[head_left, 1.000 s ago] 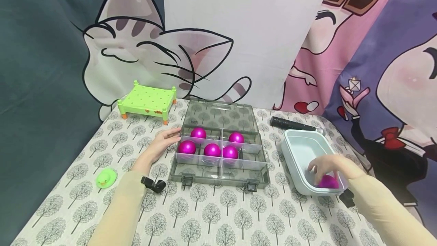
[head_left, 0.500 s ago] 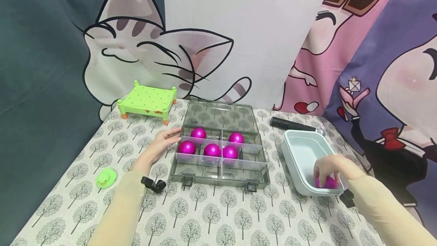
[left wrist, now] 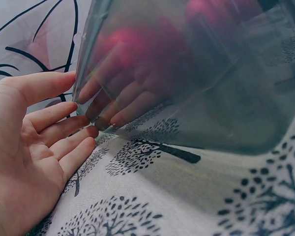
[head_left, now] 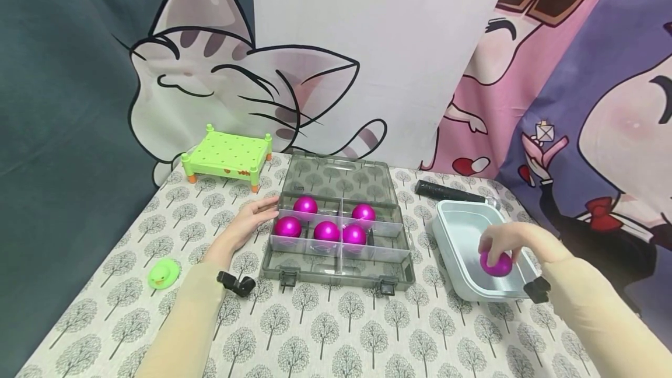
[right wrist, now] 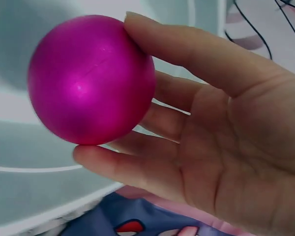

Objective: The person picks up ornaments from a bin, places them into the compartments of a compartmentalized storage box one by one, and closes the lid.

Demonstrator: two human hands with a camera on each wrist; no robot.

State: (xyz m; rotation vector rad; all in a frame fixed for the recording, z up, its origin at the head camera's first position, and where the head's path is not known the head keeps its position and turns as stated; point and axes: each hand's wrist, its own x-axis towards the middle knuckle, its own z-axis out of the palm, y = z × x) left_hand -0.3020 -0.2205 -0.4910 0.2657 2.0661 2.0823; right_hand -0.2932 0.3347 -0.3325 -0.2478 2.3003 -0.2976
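Observation:
My right hand grips a shiny magenta ball over the pale blue plastic tub on the right. In the right wrist view, thumb and fingers span the ball from opposite sides. A grey see-through divided box lies with its lid folded back. Several magenta balls sit in its back and middle compartments; the front ones hold none. Along the box's left side rests my left hand. Its relaxed fingertips touch the box wall in the left wrist view.
A black-handled tool lies behind the tub, its metal end partly hidden. At the back left stands a lime green toy bed-like stand. A small green duck is left of my left forearm. Printed curtains close off the back.
My right hand has closed its fingers on the ball at the tub's near end and raised it, shifting it slightly left and away from me. The left hand stays at the box.

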